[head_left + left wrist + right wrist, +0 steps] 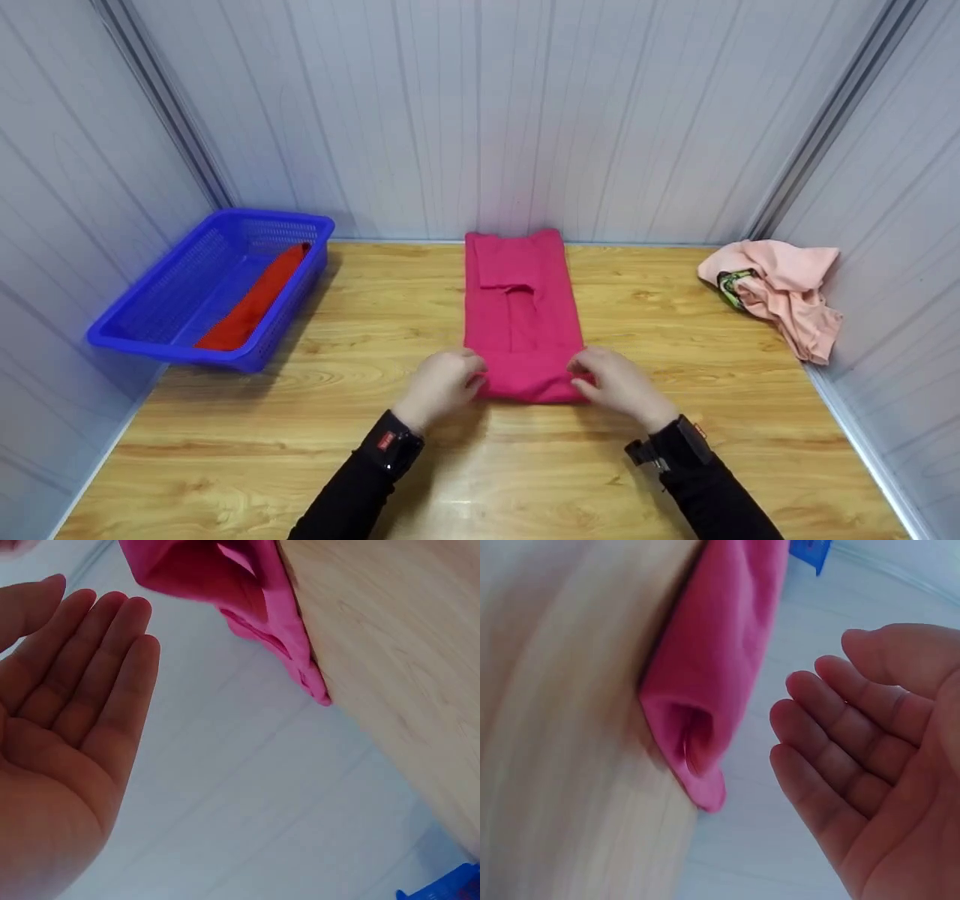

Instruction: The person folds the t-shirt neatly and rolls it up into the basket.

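A bright pink garment (555, 315), folded into a long narrow strip, lies flat in the middle of the wooden table. Its near end is doubled over, making a loose rounded fold. At the near left corner of this fold is my left hand (441, 384); my right hand (624, 386) is at the near right corner. In the left wrist view the fingers (112, 690) are gently bent, with a gap between them and the cloth. The right wrist view likewise shows relaxed fingers (832, 772) apart from the fold's hollow end. Neither palm holds anything.
A blue plastic basket (142, 348) stands at the left, with a folded orange-red cloth (262, 300) inside. A crumpled peach garment (787, 277) with a dark green print lies at the right wall. Pale panel walls (517, 112) enclose the table's back and sides.
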{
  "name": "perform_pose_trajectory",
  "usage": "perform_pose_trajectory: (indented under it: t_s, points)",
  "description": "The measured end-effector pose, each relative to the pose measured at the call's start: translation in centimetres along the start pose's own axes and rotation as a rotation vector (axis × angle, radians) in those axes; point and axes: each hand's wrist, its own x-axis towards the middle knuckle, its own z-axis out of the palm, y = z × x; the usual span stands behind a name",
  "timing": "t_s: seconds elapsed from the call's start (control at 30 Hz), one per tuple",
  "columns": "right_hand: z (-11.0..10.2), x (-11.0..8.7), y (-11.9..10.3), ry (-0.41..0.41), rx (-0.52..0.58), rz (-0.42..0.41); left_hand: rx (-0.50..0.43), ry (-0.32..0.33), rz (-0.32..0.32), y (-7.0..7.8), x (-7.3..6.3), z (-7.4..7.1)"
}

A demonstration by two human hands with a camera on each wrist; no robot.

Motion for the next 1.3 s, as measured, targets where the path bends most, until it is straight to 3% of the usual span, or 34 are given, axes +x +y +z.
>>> perform_pose_trajectory:
  t_s: [0.2, 0.37, 0.47, 0.77, 0.97, 1.3]
  points:
    - [0.8, -0.3, -0.7, -0.007, -0.068, -0.03, 0.176, -0.013, 0.098, 1.1, -0.2, 0.9]
    - [1.2, -0.5, -0.9, -0.017, -0.119, -0.031, 0.271, 0.026, 0.106, 1.5, -0.4, 1.6]
    - [1.3, -0.6, -0.9, -0.022, -0.125, -0.024, 0.306, 0.017, 0.094, 1.6, -0.4, 1.9]
    - [1.7, -0.6, -1.0, -0.062, -0.131, 0.008, 0.29, -0.005, 0.052, 1.8, -0.6, 2.1]
    - [2.0, -0.6, -0.8, -0.085, -0.131, 0.021, 0.276, -0.059, 0.024, 1.5, -0.8, 2.4]
    - [2.4, -0.6, -0.4, -0.103, -0.136, 0.032, 0.317, -0.095, 0.034, 0.8, -0.7, 2.9]
